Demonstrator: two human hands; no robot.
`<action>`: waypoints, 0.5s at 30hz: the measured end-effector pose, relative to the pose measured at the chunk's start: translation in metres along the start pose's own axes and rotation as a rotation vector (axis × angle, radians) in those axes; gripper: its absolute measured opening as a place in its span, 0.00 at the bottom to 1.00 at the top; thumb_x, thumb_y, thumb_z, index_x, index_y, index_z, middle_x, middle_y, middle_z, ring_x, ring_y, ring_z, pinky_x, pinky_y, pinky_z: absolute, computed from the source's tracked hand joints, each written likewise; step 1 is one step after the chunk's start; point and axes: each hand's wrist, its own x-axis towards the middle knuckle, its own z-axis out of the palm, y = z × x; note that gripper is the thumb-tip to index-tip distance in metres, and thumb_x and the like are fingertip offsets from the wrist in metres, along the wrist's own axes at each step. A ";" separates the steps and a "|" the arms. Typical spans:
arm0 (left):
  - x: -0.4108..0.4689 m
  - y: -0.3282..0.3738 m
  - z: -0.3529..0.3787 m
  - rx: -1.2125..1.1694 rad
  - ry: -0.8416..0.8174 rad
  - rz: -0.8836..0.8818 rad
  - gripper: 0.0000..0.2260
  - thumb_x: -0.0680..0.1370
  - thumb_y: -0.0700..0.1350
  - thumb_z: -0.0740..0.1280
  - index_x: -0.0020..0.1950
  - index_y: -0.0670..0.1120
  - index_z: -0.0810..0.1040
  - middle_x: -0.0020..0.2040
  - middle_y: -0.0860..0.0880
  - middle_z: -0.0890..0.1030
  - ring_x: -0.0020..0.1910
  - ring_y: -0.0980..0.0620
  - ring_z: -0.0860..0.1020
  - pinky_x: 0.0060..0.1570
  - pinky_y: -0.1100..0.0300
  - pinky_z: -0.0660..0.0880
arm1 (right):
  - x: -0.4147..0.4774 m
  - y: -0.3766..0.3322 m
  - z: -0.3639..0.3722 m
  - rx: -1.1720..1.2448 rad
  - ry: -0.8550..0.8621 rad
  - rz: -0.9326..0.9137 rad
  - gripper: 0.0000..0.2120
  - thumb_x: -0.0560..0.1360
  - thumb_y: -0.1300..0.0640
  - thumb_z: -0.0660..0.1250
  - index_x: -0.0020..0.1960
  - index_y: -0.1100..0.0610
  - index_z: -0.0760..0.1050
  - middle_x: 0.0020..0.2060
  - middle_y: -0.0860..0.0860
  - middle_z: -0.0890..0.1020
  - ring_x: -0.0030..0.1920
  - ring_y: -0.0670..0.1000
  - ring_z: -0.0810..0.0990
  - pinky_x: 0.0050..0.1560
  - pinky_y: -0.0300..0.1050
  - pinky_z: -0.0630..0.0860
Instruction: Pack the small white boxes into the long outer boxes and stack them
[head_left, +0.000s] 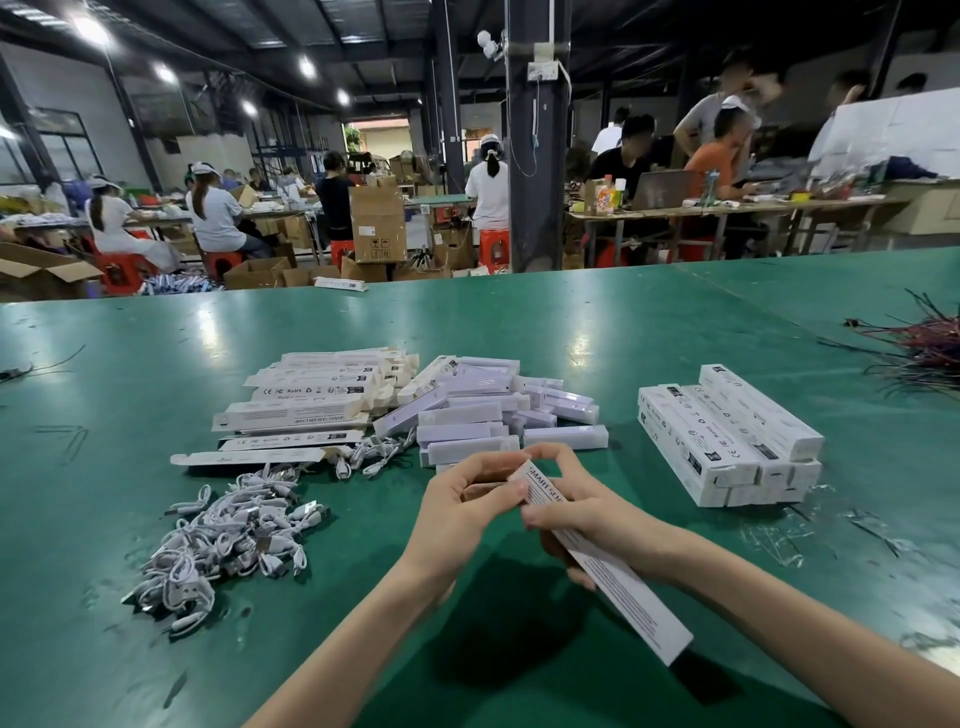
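Right hand (576, 512) gripping long white printed cardboard outer box (613, 561) above green worktop (156, 364), left hand (462, 499) pinching its open end; could crumple flap if forced.

Far end of the long outer box (613, 571) behind the left hand (457, 514), contents unseen.

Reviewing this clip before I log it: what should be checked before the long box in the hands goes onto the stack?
1. Long outer box gripped by both hands, left hand and right hand: ok.
2. Far end flap closed: cannot tell, fingers cover it.
3. Small white box inside: cannot tell.
4. Finished stack on the right tidy, with room on top: ok.
5. Path to the stack over the green table free: ok.
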 end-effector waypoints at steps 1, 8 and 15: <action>0.000 -0.001 0.001 -0.019 0.017 -0.011 0.10 0.74 0.31 0.69 0.50 0.43 0.83 0.48 0.43 0.85 0.46 0.48 0.82 0.55 0.54 0.78 | -0.001 -0.002 0.000 -0.026 -0.009 0.017 0.27 0.71 0.57 0.68 0.65 0.49 0.58 0.41 0.54 0.71 0.28 0.49 0.72 0.22 0.40 0.70; 0.011 -0.003 -0.010 -0.215 0.201 -0.008 0.11 0.74 0.30 0.67 0.46 0.44 0.85 0.45 0.45 0.86 0.43 0.52 0.84 0.46 0.65 0.79 | -0.009 -0.013 -0.003 -0.256 -0.033 0.097 0.25 0.77 0.60 0.67 0.68 0.49 0.59 0.50 0.55 0.69 0.35 0.51 0.77 0.36 0.49 0.80; 0.016 -0.028 -0.016 0.208 0.256 0.105 0.16 0.80 0.40 0.65 0.66 0.53 0.74 0.54 0.50 0.77 0.51 0.56 0.78 0.54 0.65 0.74 | -0.010 -0.043 -0.037 -0.803 0.557 -0.179 0.20 0.74 0.56 0.71 0.64 0.51 0.69 0.37 0.47 0.77 0.32 0.50 0.78 0.31 0.39 0.74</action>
